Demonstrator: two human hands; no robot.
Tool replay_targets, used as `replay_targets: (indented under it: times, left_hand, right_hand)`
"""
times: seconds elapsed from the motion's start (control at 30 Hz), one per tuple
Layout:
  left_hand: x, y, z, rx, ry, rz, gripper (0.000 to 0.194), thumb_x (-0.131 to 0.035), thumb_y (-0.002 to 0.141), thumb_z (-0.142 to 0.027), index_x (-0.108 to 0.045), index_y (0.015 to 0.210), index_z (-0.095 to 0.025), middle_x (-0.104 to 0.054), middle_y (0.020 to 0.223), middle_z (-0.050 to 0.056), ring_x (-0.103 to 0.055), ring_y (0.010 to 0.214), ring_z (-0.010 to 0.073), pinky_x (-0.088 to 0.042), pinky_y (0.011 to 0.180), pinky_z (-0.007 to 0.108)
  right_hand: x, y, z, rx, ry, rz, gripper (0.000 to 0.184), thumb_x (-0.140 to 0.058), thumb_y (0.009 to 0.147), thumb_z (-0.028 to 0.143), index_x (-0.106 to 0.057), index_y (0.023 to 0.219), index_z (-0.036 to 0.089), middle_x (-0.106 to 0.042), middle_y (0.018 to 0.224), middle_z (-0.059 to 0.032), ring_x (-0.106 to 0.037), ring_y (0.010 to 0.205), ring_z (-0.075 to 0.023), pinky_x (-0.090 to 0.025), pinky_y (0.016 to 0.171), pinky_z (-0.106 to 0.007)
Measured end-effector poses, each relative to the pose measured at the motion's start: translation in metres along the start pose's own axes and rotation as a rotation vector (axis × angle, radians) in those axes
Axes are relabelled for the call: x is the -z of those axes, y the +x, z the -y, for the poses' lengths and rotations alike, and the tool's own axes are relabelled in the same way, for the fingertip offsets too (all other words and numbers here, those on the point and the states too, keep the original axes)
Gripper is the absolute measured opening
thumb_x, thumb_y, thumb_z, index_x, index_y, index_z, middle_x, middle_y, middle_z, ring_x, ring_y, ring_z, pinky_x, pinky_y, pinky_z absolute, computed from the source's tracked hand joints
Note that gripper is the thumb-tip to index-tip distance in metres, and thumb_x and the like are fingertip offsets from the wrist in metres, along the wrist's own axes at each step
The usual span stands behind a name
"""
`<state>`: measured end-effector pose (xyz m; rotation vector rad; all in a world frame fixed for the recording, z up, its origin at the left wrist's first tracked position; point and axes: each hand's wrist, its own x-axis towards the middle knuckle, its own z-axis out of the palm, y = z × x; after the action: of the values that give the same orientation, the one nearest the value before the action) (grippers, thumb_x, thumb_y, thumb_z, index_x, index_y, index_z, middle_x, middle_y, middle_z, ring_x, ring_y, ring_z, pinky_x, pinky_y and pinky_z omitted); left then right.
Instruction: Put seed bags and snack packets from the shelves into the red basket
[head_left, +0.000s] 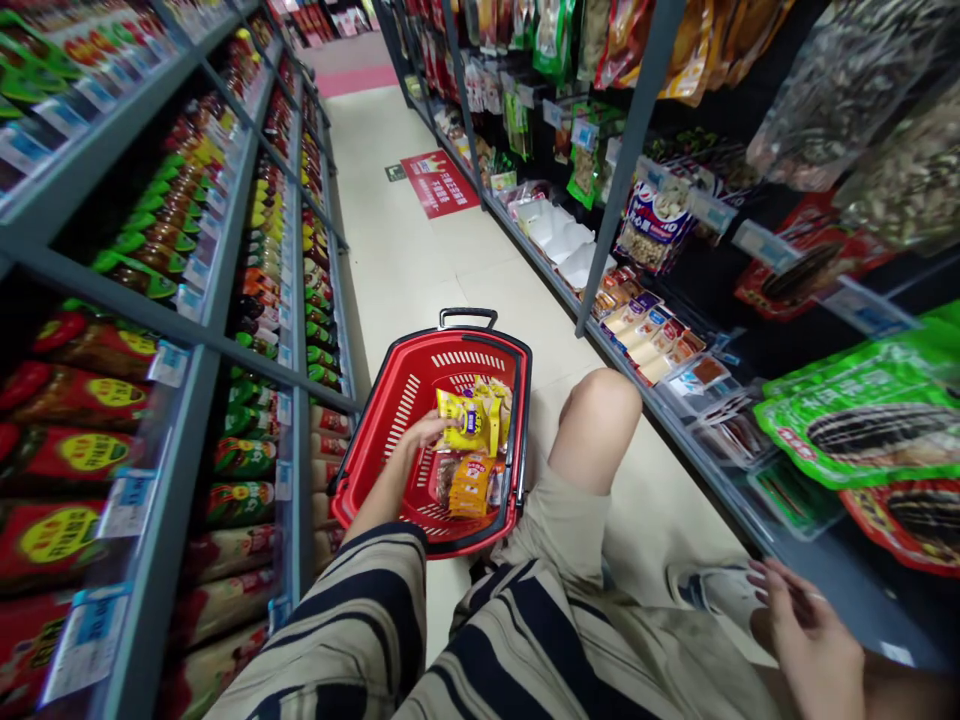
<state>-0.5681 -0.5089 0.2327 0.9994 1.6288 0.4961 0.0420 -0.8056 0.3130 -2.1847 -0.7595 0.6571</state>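
Observation:
My left hand (426,430) reaches into a red shopping basket (397,400), its fingers closed on the edge of a yellow snack bag (460,421). More yellow packaging (495,412) lies against that bag on the right. Below it in the basket is an orange snack pack (471,484) with clear wrapping beside it. The basket stands on the floor by my bent knee, its black handle folded down at the rim. At the lower right, my right hand (814,630) hangs with loosely bent fingers apart and nothing in it.
Shelves of jars and bottles (82,400) run along the left. Bagged snacks hang on the right rack (634,150), including a large green sunflower seed bag (870,420). A red floor sticker (441,182) lies on the tiled aisle ahead. My shoe (716,590) is near the right shelf base.

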Motion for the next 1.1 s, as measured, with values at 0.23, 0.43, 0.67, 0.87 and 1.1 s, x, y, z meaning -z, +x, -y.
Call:
replay_targets:
  times: [0.23, 0.43, 0.67, 0.87, 1.1]
  left_hand:
    - [0.053, -0.087, -0.105, -0.36, -0.668, -0.005, 0.088, -0.108, 0.067, -0.039, -0.068, 0.141, -0.013, -0.083, 0.128, 0.016, -0.081, 0.114, 0.032, -0.069, 0.101, 0.042]
    - [-0.121, -0.165, -0.196, -0.519, -0.849, 0.236, 0.087, -0.102, 0.071, -0.06, -0.068, 0.143, -0.025, -0.077, 0.146, 0.013, -0.072, 0.139, 0.0401, -0.064, 0.117, 0.054]
    - [-0.195, -0.17, -0.304, -0.72, -0.648, 0.824, 0.095, -0.075, 0.087, -0.088, -0.062, 0.157, -0.025, -0.059, 0.169, 0.017, -0.06, 0.154, 0.0396, -0.062, 0.118, 0.054]
    - [-0.263, -0.183, -0.371, -0.949, -0.297, 0.9, 0.092, -0.105, 0.069, -0.065, -0.067, 0.14, -0.02, -0.078, 0.141, 0.019, -0.078, 0.129, 0.0381, -0.067, 0.108, 0.047]
    - [-0.291, -0.201, -0.367, -1.007, -0.274, 0.839, 0.067, -0.1, 0.079, -0.06, -0.073, 0.125, -0.019, -0.084, 0.121, 0.014, -0.084, 0.106, 0.0332, -0.072, 0.089, 0.04]
  right_hand:
    - [-0.086, -0.056, 0.12, 0.199, 0.453, 0.477, 0.051, -0.082, 0.095, 0.068, -0.08, 0.127, 0.028, -0.081, 0.13, -0.0166, -0.082, 0.109, -0.0374, -0.068, 0.106, -0.059]
    - [-0.141, -0.062, 0.279, 0.425, 1.057, 0.653, 0.085, -0.089, 0.086, 0.078, -0.062, 0.15, 0.028, -0.064, 0.163, -0.0156, -0.064, 0.15, -0.0341, -0.059, 0.124, -0.052]
    - [-0.027, 0.008, 0.306, 0.437, 1.172, 0.173, 0.076, -0.1, 0.082, 0.053, -0.058, 0.139, 0.026, -0.073, 0.151, -0.0089, -0.073, 0.136, -0.0321, -0.068, 0.11, -0.047]
    - [0.057, 0.021, 0.307, 0.514, 1.078, 0.1, 0.079, -0.105, 0.075, 0.058, -0.061, 0.132, 0.025, -0.08, 0.137, -0.0085, -0.082, 0.114, -0.0296, -0.072, 0.1, -0.045]
    - [0.097, 0.019, 0.3, 0.53, 0.958, 0.066, 0.068, -0.099, 0.083, 0.064, -0.064, 0.125, 0.023, -0.081, 0.132, -0.0106, -0.081, 0.111, -0.0271, -0.069, 0.1, -0.042]
